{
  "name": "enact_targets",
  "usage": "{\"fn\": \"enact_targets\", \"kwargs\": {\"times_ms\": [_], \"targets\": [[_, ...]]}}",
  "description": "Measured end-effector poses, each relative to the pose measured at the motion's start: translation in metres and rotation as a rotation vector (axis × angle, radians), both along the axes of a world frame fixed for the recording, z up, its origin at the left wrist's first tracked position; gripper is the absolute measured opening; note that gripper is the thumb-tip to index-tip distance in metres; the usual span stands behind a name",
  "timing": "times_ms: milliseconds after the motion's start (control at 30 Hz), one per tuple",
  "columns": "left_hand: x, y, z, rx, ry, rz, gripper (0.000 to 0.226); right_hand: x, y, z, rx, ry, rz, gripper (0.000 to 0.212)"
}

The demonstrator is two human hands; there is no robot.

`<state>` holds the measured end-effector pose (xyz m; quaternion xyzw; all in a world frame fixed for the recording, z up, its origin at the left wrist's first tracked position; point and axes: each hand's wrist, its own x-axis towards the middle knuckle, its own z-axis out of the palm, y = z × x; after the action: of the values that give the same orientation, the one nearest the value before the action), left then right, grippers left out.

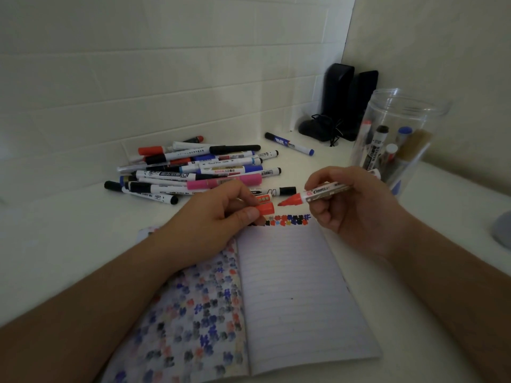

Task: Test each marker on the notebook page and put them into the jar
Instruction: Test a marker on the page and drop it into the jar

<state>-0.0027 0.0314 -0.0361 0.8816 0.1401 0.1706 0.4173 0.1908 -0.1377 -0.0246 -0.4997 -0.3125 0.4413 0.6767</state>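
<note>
A: White desk (69,230) tucked into a tiled corner, dim light. Notebook (290,286) lies open at 6 o'clock, heap of markers (199,167) at 11 o'clock, clear jar (398,134) at 2 o'clock. How far along do you log it?

B: Early to middle, by my judgement. Jar holds roughly 5 markers, standing on end. Heap looks to be well over 15, uncounted since they overlap. 1 stray blue-capped marker (289,144) lies apart at 12 o'clock, near 2 black speakers (349,103).

A: Evidence of testing?

B: Right page has 1 row of red, blue and black blots (287,219) along its top edge; the rest is bare lines. Left page is covered in blots.

A: Hands?

B: Left hand (221,214) pinches a red cap (265,209) between thumb and forefinger, just above the page's top edge, wrist resting on the left page. Right hand (351,205) grips a red marker (312,194) by its barrel, fingers curled round it, bare tip aimed toward 9 o'clock at the cap. Tip and cap are near, not touching.

A: Capping or uncapping?

B: Cannot tell. Either way, this marker is not yet in the jar.
</note>
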Motion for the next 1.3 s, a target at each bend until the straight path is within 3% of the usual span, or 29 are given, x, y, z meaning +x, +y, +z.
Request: {"fn": "enact_targets", "kwargs": {"times_ms": [267, 367, 567, 800, 1100, 1300], "targets": [[0.0002, -0.0016, 0.0014, 0.032, 0.000, 0.007, 0.004, 0.0029, 0.0016, -0.0065, -0.048, -0.049, 0.181, 0.046], [-0.0001, -0.0029, 0.0017, 0.010, -0.021, 0.004, 0.006, -0.0024, 0.0047, -0.0056, -0.091, -0.070, 0.140, 0.040], [0.0000, -0.0026, 0.0020, 0.028, -0.117, 0.073, 0.009, 0.0027, 0.0071, -0.0055, -0.094, -0.439, -0.197, 0.005], [-0.0002, -0.0015, -0.0005, 0.095, -0.159, 0.155, 0.014, 0.0018, 0.0054, -0.0060, -0.250, -1.020, -0.155, 0.023], [-0.0007, -0.0027, 0.0003, 0.122, -0.151, 0.205, 0.012, 0.0014, 0.0047, -0.0064, -0.219, -1.103, -0.120, 0.025], [-0.0027, -0.0050, 0.0040, 0.125, -0.163, 0.232, 0.015, -0.0032, 0.0057, -0.0061, -0.193, -1.110, -0.124, 0.039]]}}
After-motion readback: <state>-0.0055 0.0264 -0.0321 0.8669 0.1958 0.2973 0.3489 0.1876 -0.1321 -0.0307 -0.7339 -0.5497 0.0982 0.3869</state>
